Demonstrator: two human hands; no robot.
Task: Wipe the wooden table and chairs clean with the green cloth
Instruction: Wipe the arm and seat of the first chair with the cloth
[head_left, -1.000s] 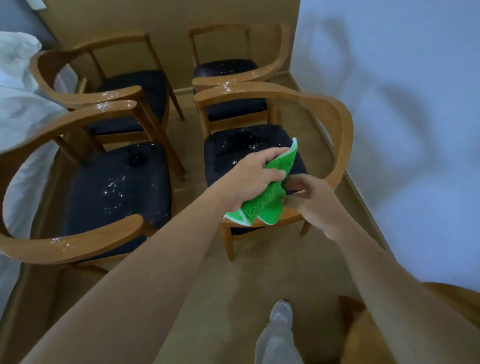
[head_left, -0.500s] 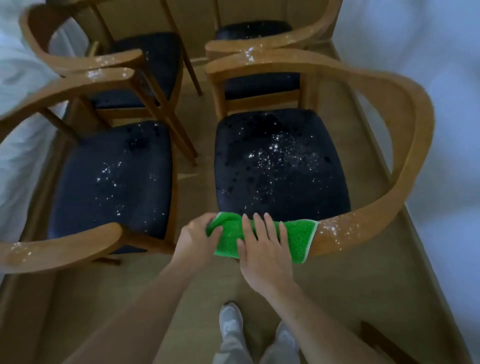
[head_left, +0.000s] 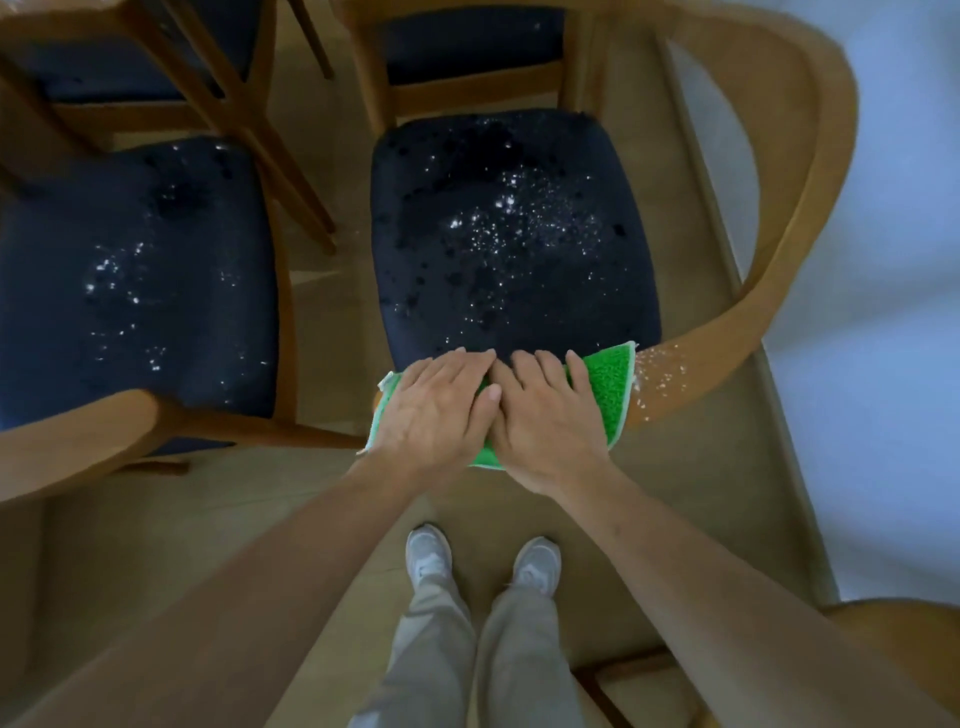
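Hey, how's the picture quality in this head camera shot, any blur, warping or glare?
Head view: wide-angle warping bows the chair's wooden armrest; dim, soft light with no hard glare; white specks on the dark seat stand out; both hands, left hand and right hand, on the green cloth look fairly sharp, edges softer.

Both hands lay flat on the green cloth (head_left: 605, 384) at the chair's near rail. At twelve o'clock the speckled seat (head_left: 514, 239) lay open; at three the curved armrest (head_left: 753, 306) blocked; at nine a second chair (head_left: 130, 270) crowded close.
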